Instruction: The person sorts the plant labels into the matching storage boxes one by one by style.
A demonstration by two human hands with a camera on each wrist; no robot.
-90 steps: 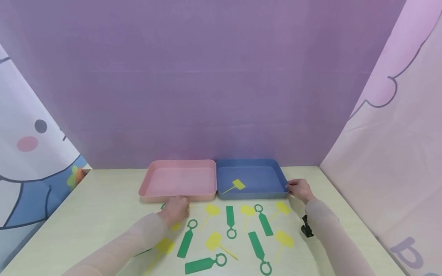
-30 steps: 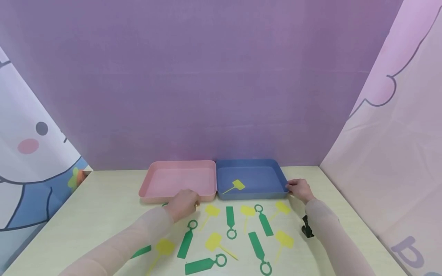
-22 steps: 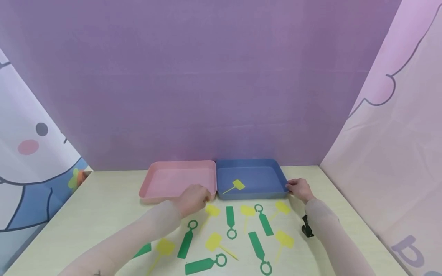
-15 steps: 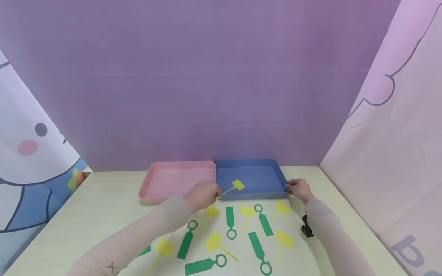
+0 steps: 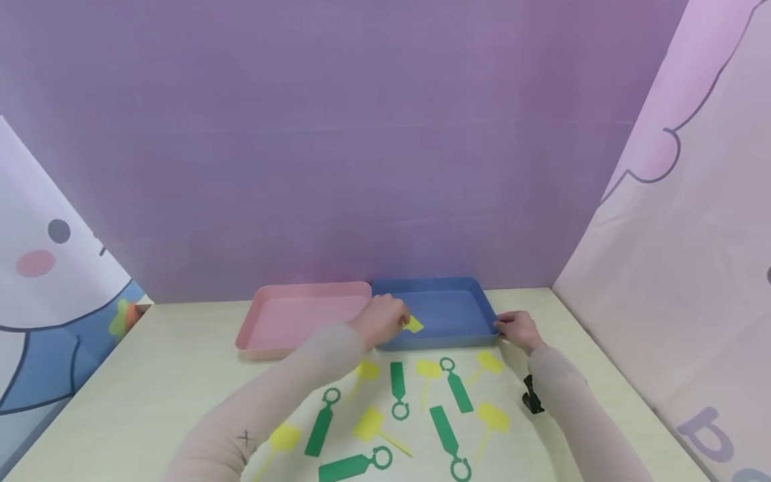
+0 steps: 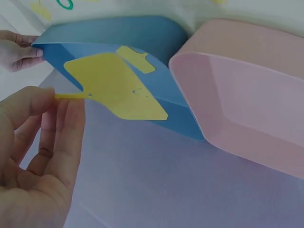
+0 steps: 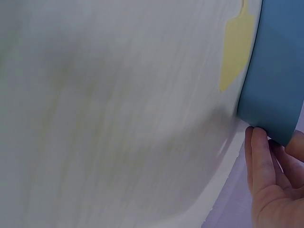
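My left hand [image 5: 381,320] is over the left part of the blue tray [image 5: 458,308]. Its thumb and fingers pinch the thin stem of a yellow T-shaped plant label [image 6: 114,88], whose broad blade points away from the fingers. In the head view the hand hides this label. Another yellow label [image 5: 414,325] lies inside the tray. My right hand [image 5: 519,330] holds the tray's right side near the front corner; the right wrist view has its thumb [image 7: 295,146] at the rim and the fingers against the outer wall.
A pink tray [image 5: 301,314] adjoins the blue one on the left. Before the trays lie several yellow labels [image 5: 494,416] and several green ring-ended tags [image 5: 444,430]. A small black object [image 5: 532,396] is beside my right forearm. A purple backdrop [image 5: 361,167] stands behind.
My left hand has picked up a yellow label from the table before the pink tray and moved right with it, over the blue tray. My right hand keeps its hold.
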